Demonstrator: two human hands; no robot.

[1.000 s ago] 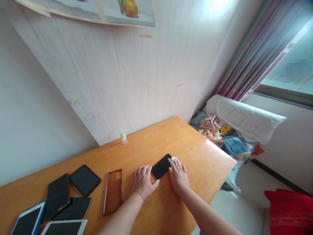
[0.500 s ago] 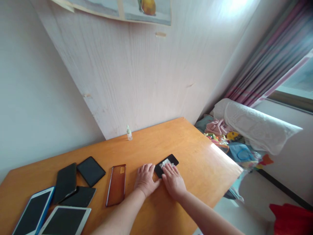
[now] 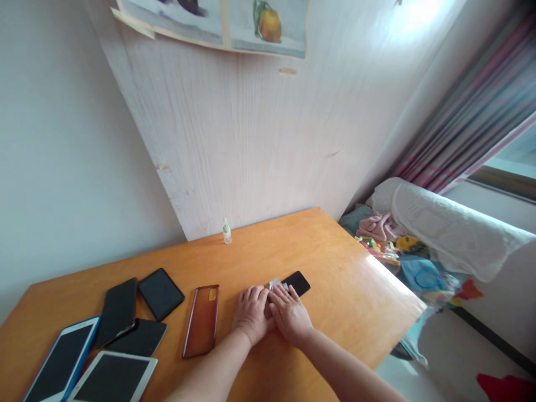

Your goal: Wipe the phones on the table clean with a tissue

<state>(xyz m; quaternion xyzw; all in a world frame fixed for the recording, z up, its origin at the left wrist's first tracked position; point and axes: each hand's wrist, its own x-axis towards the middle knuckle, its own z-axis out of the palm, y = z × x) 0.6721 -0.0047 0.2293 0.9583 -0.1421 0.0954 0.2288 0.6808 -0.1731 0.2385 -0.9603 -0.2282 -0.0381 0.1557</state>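
Note:
A black smartphone [image 3: 298,283] lies face up on the table, its near left part covered by my hands. My right hand [image 3: 291,315] lies over it with the fingers stretched, pressing a crumpled white tissue [image 3: 275,283] against the screen. Part of the tissue sticks out past the fingertips. Against the phone's left end, my left hand [image 3: 252,314] holds it in place between fingers and thumb; the exact contact is hidden. To the left of that hand lies a brown translucent phone case [image 3: 201,322].
A small clear dropper bottle [image 3: 226,231] stands at the back of the wooden table [image 3: 335,268]. Several devices lie at the left: a black tablet [image 3: 161,294], a dark one [image 3: 118,310], a blue-cased one [image 3: 62,357] and a white-framed tablet [image 3: 115,379]. Bundled cloth [image 3: 381,226] lies beyond the right edge.
My right hand has slid the tissue leftward along the phone toward my left hand, uncovering the phone's far right end. The camera view has shifted slightly.

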